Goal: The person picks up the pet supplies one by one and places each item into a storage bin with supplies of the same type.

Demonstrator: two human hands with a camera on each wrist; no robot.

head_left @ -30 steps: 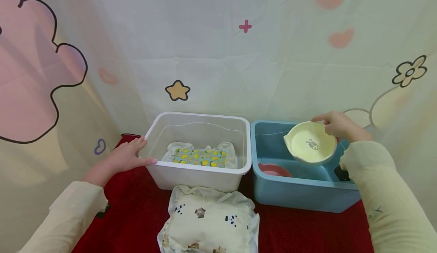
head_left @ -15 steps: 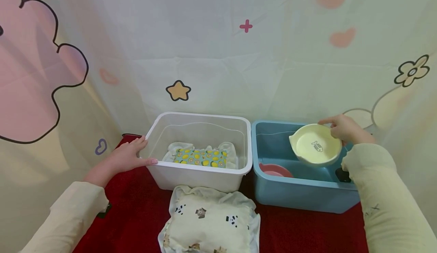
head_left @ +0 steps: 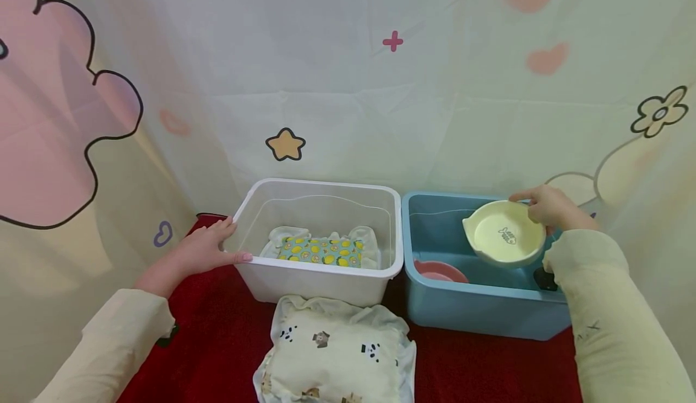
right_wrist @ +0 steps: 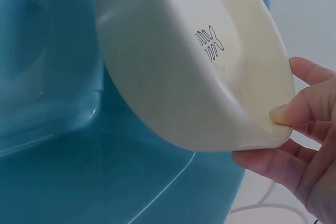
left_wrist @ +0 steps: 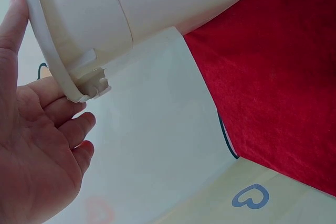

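A pale yellow bowl (head_left: 505, 234) with pointed ears and a fishbone print is held tilted over the blue tub (head_left: 489, 299). My right hand (head_left: 554, 206) grips its rim; in the right wrist view the thumb (right_wrist: 286, 114) presses inside and fingers lie outside. On the tub's floor sits a pink bowl (head_left: 439, 272), partly hidden by the front wall. My left hand (head_left: 206, 247) rests at the front-left corner of the white tub (head_left: 321, 270), thumb along the front rim and fingers at the side. Inside that tub lies a small frilled lemon-print pillow (head_left: 321, 251).
A frilled cushion with animal faces (head_left: 337, 348) lies in front of the white tub on the red cloth (head_left: 484, 367). Behind both tubs hangs a printed curtain (head_left: 337, 89). The tubs stand side by side.
My right hand and the yellow bowl have shifted slightly right and down over the blue tub. My left hand keeps its place on the white tub's corner.
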